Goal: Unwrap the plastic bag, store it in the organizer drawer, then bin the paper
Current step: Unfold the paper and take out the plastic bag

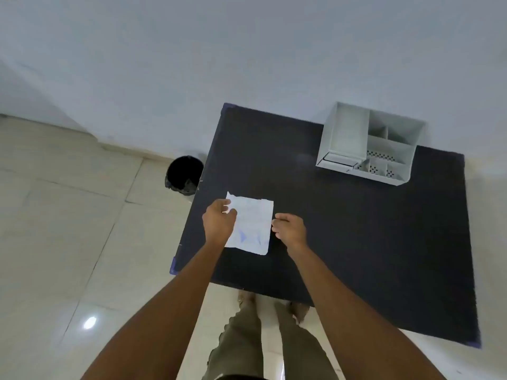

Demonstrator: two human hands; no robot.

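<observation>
A white paper (pixel 253 224) with faint blue marks lies on the dark table (pixel 356 242), near its left edge. My left hand (pixel 219 223) pinches the paper's upper left edge. My right hand (pixel 290 229) has its fingertips at the paper's right edge; whether it grips the edge is unclear. No plastic bag shows; it may be inside the paper. The white organizer (pixel 369 144) stands at the table's far right, with its small drawer (pixel 341 159) at the lower left front, closed. A black bin (pixel 183 174) stands on the floor to the left of the table.
The organizer has several open compartments, some with perforated floors. A white wall runs behind the table. Pale floor tiles lie to the left, and my legs stand at the table's near edge.
</observation>
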